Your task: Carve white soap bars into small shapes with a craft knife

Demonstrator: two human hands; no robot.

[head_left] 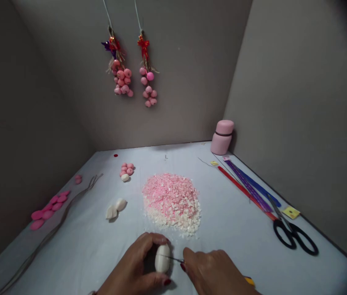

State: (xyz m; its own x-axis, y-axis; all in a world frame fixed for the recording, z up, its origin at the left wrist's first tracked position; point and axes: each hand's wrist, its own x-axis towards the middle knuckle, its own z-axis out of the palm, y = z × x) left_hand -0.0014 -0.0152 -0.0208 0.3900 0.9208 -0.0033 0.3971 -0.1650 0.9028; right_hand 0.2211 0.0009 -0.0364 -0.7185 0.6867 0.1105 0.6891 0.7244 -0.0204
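Observation:
My left hand (136, 266) is curled around a white egg-shaped piece (163, 258), holding it upright on the table near the front edge. My right hand (215, 270) is closed on a thin-bladed tool (173, 259) with a yellow handle end (249, 281); its metal tip touches the side of the white piece. Just beyond both hands lies a heap of pink and white shavings (172, 200).
Two white shell pieces (115, 208) and a cluster of pink balls (127, 170) lie left of the heap. Pink petals (49, 209) and thin wires (53, 229) are at far left. Scissors (293, 233), coloured strips (247, 186) and a pink bottle (222, 137) sit at right. Two bead bunches (133, 73) hang on the back wall.

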